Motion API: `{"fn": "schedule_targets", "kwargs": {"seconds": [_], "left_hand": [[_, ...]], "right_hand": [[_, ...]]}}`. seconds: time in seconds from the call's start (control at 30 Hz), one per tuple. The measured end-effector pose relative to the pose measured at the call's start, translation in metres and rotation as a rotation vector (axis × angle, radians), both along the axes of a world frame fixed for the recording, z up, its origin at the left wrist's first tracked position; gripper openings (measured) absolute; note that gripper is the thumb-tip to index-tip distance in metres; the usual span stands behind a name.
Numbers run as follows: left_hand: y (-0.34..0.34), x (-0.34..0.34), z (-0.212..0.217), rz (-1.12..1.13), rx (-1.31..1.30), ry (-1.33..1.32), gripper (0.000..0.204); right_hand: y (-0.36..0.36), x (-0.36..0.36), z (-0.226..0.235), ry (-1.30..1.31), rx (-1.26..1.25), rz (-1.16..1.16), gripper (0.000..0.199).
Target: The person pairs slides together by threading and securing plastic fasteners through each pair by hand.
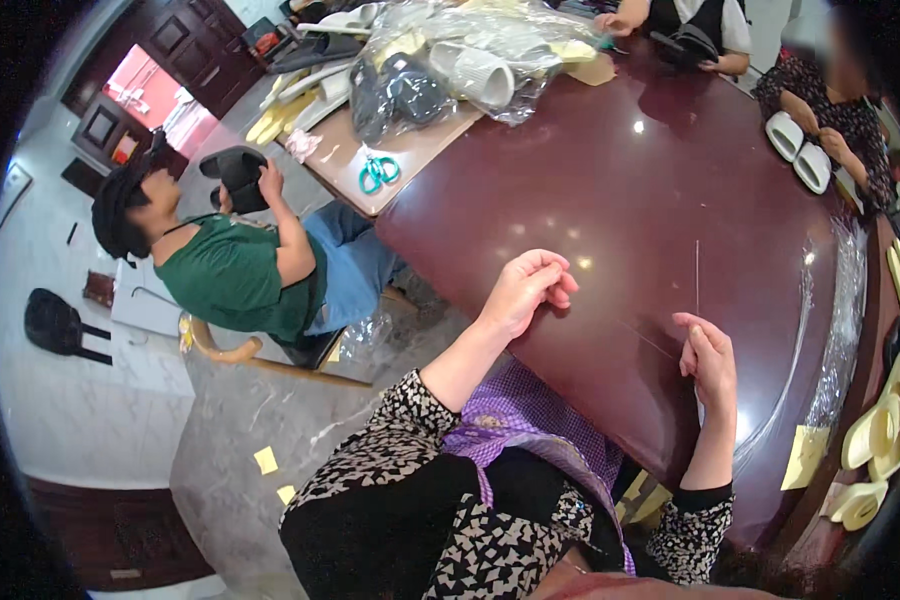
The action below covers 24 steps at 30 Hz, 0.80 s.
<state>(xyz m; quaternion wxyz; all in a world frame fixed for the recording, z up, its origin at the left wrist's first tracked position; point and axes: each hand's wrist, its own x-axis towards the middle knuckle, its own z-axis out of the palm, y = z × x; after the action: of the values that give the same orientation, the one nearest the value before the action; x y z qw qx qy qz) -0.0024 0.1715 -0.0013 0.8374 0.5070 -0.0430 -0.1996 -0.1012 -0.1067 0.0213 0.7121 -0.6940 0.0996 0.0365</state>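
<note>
My left hand [535, 290] is raised over the near edge of the dark red table, fingers curled and thumb pressed to the forefinger. Anything inside that pinch is too small to make out. To the right, my right hand [708, 358] is closed, its thumb against the bent fingers. A long, thin, straight needle [697, 275] stands up from its fingertips, pointing away from me. Between the two hands runs a faint, thread-like line [650, 340], whose ends I cannot follow. The hands are well apart.
On a side table at the back left are teal scissors [378, 174] and plastic-wrapped slippers [475, 75]. Clear plastic film [842, 330] and cream slipper pieces [875, 430] lie at right. A seated person in green [240, 265] holds black slippers; others work across the table.
</note>
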Motion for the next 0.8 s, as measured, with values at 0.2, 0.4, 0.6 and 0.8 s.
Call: {"fn": "schedule_targets", "kwargs": {"seconds": [0.2, 0.4, 0.6, 0.8], "left_hand": [[0.004, -0.001, -0.001, -0.026, 0.017, 0.001, 0.012], [0.001, 0.000, -0.006, 0.042, 0.065, 0.005, 0.012], [0.001, 0.003, -0.016, 0.043, 0.033, -0.012, 0.011], [-0.007, 0.007, -0.013, 0.021, 0.077, -0.049, 0.012]], "right_hand": [[0.001, 0.002, -0.003, -0.008, 0.010, -0.013, 0.026], [-0.005, 0.002, -0.002, 0.007, -0.036, -0.062, 0.026], [-0.011, 0.000, 0.000, -0.016, 0.072, -0.152, 0.026], [-0.017, 0.003, -0.003, -0.040, 0.208, -0.187, 0.026]]}}
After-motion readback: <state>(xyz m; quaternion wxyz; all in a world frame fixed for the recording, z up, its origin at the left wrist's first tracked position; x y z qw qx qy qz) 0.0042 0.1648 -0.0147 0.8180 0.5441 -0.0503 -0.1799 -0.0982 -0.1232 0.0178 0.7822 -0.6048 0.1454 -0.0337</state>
